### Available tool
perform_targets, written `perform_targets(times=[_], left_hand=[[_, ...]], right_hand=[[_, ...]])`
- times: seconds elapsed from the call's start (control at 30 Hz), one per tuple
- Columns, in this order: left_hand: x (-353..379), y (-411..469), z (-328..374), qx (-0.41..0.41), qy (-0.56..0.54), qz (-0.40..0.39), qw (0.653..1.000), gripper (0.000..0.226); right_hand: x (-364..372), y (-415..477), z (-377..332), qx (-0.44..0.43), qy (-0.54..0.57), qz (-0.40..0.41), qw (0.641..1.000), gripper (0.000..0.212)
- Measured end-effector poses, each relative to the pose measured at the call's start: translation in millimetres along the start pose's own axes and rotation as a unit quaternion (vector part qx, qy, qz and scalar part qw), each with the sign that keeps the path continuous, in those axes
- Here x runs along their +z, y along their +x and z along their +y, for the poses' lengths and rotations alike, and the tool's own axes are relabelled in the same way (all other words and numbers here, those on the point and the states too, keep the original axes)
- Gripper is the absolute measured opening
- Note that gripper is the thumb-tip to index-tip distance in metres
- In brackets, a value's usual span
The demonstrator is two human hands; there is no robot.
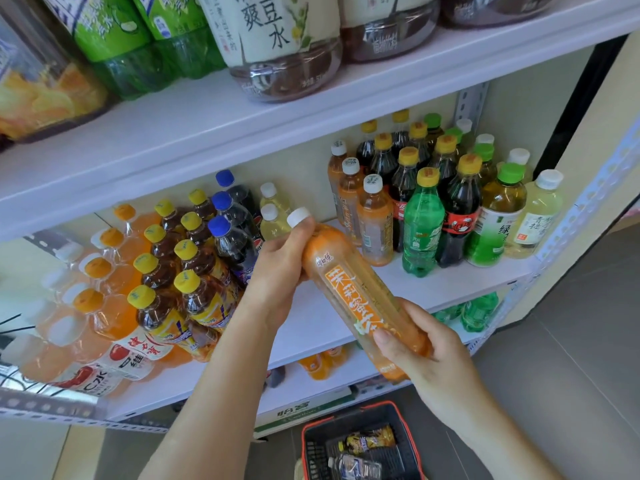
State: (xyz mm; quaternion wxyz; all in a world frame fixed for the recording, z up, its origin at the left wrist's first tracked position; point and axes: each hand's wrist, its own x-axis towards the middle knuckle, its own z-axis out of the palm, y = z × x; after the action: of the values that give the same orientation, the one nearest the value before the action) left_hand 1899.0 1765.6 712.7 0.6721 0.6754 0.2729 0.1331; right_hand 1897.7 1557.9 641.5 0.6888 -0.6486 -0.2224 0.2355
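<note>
An orange drink bottle (pixel 349 296) with a white cap and an orange label is held tilted in front of the middle shelf (pixel 311 327). My left hand (pixel 280 265) grips its neck just under the cap. My right hand (pixel 426 351) grips its lower end, fingers curled round the base. Three matching orange bottles (pixel 374 223) stand on the shelf just behind it.
The shelf holds cola and green soda bottles (pixel 422 223) on the right, yellow-capped tea bottles (pixel 187 271) and orange-capped bottles on the left. Large bottles (pixel 270 39) fill the upper shelf. A red-rimmed black basket (pixel 311 445) with two bottles stands on the floor below.
</note>
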Motion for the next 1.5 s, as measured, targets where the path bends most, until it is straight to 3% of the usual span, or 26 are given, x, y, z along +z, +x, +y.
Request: perform_targets(times=[0.1,0.2,0.27,0.37,0.53,0.63,0.8,1.0,1.13,1.37,1.5], left_hand=[[-5,11,6,-0.034,-0.026,-0.024,0.999,0.032],[-15,17,11,-0.025,0.037,-0.122,0.992,0.031],[-15,18,15,0.006,0.084,-0.154,0.985,0.015],[-7,24,22,0.098,0.157,-0.14,0.973,0.019],[-3,32,29,0.25,0.398,-0.156,0.869,0.027],[-11,40,31,0.273,0.451,-0.156,0.835,0.026],[-32,70,31,0.3,0.536,-0.08,0.785,0.026],[-29,135,16,0.237,0.56,0.011,0.794,0.026],[-23,165,7,0.218,0.603,0.033,0.767,0.028],[-9,191,17,0.184,0.629,0.089,0.75,0.031],[5,193,20,0.135,0.625,0.102,0.762,0.037]], right_hand=[[-6,1,10,-0.024,-0.096,0.055,0.994,0.05],[-15,-1,17,-0.042,-0.167,0.102,0.98,0.05],[-17,1,20,-0.044,-0.198,0.123,0.971,0.053],[-15,11,32,-0.043,-0.198,0.152,0.967,0.055],[-6,36,53,0.071,-0.084,0.197,0.974,0.072],[-2,43,55,0.083,-0.156,0.141,0.974,0.082],[-3,44,51,0.062,-0.279,0.112,0.952,0.059],[0,64,25,-0.043,-0.371,0.081,0.924,0.05],[0,75,16,-0.07,-0.371,0.095,0.921,0.05],[2,82,17,-0.069,-0.317,0.109,0.94,0.051],[-5,98,15,-0.057,-0.249,0.137,0.957,0.048]])
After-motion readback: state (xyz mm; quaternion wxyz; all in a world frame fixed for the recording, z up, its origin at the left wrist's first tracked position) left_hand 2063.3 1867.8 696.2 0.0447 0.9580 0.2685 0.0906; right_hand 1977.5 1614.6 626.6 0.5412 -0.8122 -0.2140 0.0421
